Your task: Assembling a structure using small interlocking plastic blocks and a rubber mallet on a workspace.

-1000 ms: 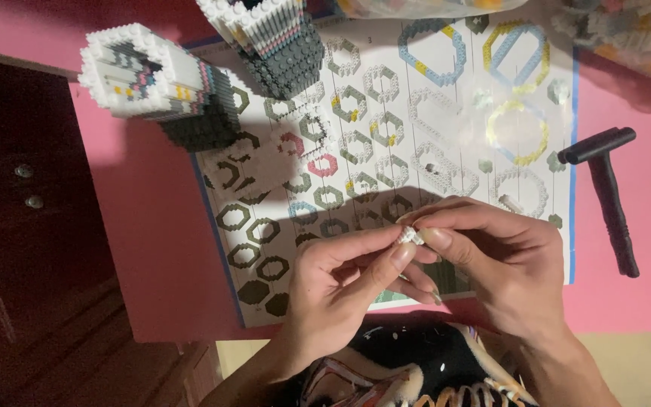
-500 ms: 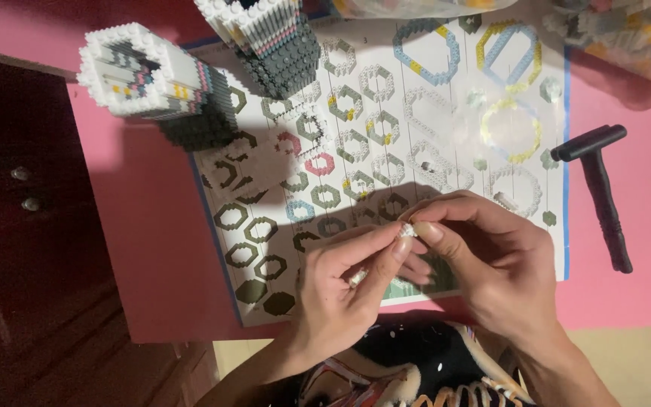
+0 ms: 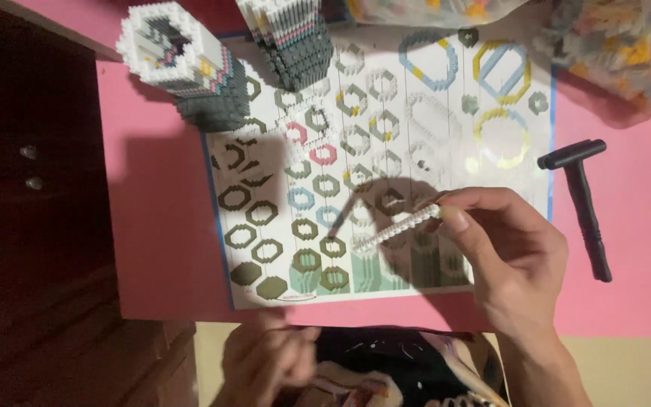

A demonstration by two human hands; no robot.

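Observation:
My right hand [image 3: 510,252] pinches one end of a thin white strip of small bricks [image 3: 397,228] and holds it slanted just above the printed instruction sheet [image 3: 288,181]. The sheet shows several hexagon rings in grey, blue, pink and yellow. My left hand [image 3: 265,362] is below the table's front edge, blurred, with fingers loosely curled and nothing visible in it.
Two tall hollow brick towers, one white and grey [image 3: 182,64] and one grey with a white top [image 3: 291,38], stand at the back left of the pink table [image 3: 160,226]. A black T-shaped tool [image 3: 583,200] lies right of the sheet. Clear bags of loose bricks [image 3: 619,45] sit at back right. A dark cabinet [image 3: 32,203] is at left.
Both hands were together on a small white piece. The left hand has let go and dropped below the table edge; the right hand now holds a longer white strip alone.

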